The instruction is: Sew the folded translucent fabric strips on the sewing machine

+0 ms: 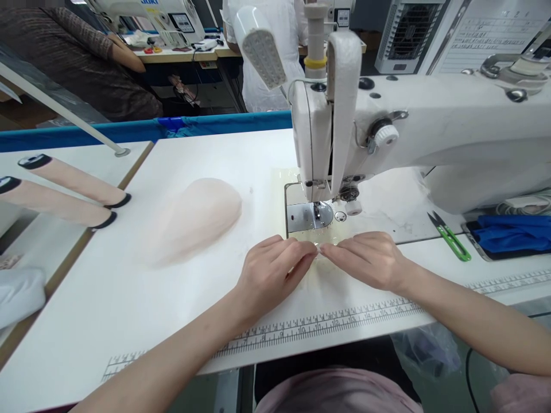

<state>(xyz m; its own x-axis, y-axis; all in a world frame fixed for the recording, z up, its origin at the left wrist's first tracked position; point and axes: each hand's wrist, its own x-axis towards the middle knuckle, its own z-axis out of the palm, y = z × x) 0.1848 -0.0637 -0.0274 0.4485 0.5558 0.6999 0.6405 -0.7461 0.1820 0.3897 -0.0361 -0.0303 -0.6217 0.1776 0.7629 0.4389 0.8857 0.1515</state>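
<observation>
My left hand [278,267] and my right hand [370,261] meet just in front of a white sewing machine [413,115]. Both are closed, with thumb and forefinger tips pinched close together. A tiny whitish bit shows between the tips, too small to name. Behind the fingers lies the metal needle plate [301,217], under the presser foot [317,211]. To the left of my left hand, a pale pink, rounded piece of thin fabric [206,215] lies on the white table [142,310].
Green thread snips [450,236] lie right of the machine, beside a blue cloth [514,232] on a dark flat device. Two beige padded rolls [71,180] stick out at the left. A printed ruler [322,325] follows the front edge. Other people sit beyond the blue barrier [232,121].
</observation>
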